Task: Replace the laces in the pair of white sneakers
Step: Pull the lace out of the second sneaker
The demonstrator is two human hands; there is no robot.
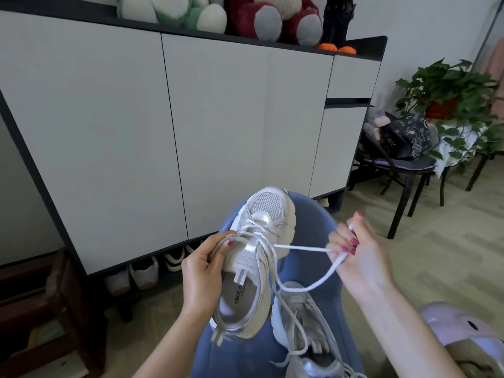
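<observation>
The white sneaker (256,257) is held up over a blue seat (313,222), toe pointing away from the person and its opening toward the camera, directly in the grip of the left hand (203,271). That hand's fingers curl round the sneaker's left side near the tongue, with the thumb pressed on the upper beside the eyelets. A white lace (302,248) runs taut from the upper eyelets out to the right, where the right hand (354,252) pinches it between thumb and fingertips, the remaining fingers loosely bent; the hand is just beside the sneaker and level with its middle. From the pinch the lace loops down and back under the sneaker. The second sneaker (305,334) lies on the blue seat below the first, near the person, with loose lace ends trailing over it. Behind stands a white cabinet (163,132) with shoes (144,271) lined beneath it and plush toys (218,15) on top.
</observation>
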